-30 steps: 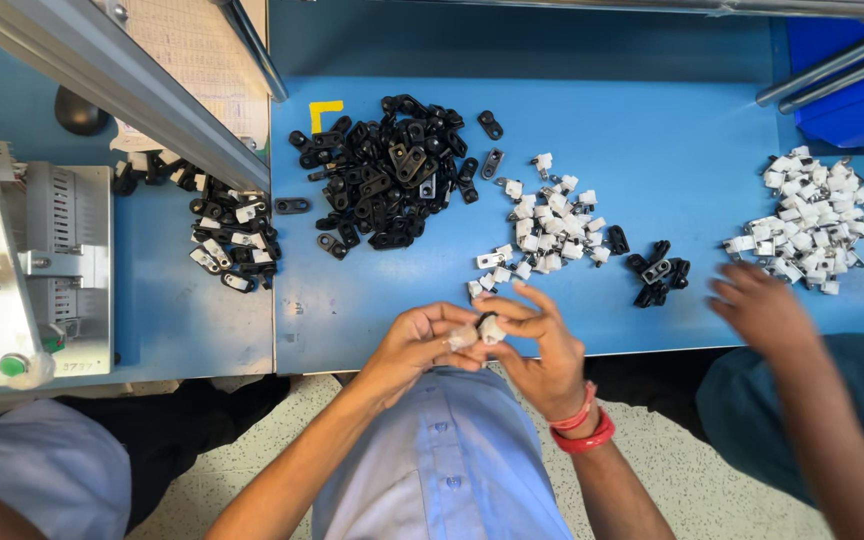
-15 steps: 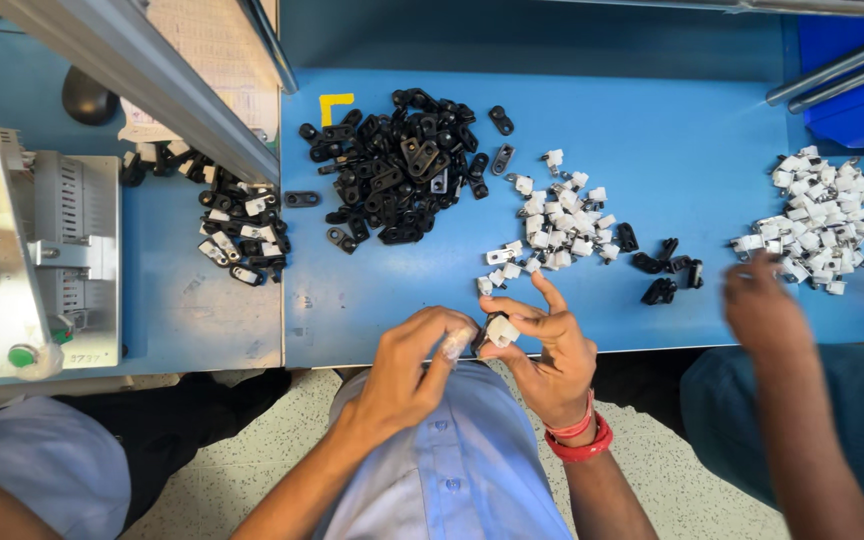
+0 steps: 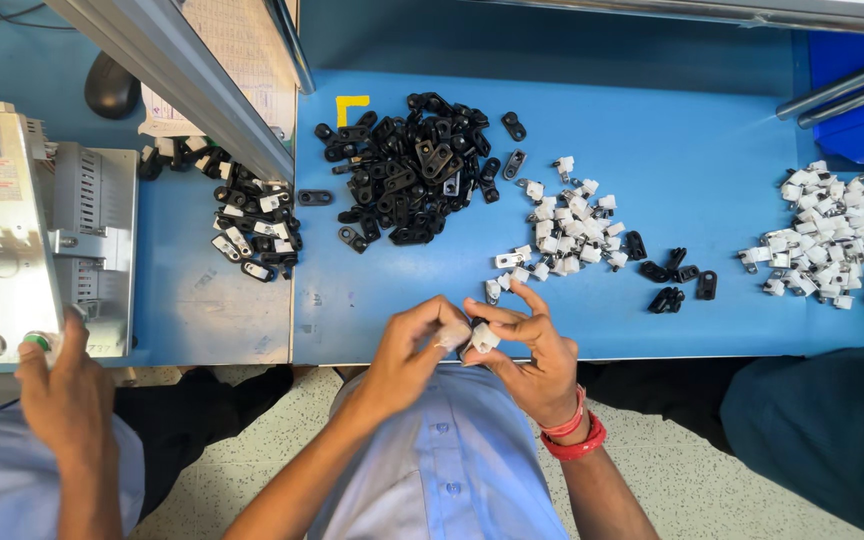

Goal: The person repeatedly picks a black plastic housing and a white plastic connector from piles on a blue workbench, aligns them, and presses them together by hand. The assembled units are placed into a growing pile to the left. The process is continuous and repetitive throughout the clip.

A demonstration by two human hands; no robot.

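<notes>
In the head view, the left hand [image 3: 414,345] and the right hand [image 3: 532,350] meet at the near edge of the blue worktable [image 3: 712,130]. Both have their fingertips drawn together, pinching a small white plastic clip [image 3: 482,337] between them, just above the person's light blue shirt [image 3: 442,460]. A red bangle [image 3: 574,432] circles the right wrist. Just beyond the hands lies a loose pile of white clips [image 3: 567,232]; farther left sits a heap of black plastic brackets [image 3: 410,170]. At far left, a co-worker's hand [image 3: 67,390] touches a grey machine box [image 3: 12,230].
</notes>
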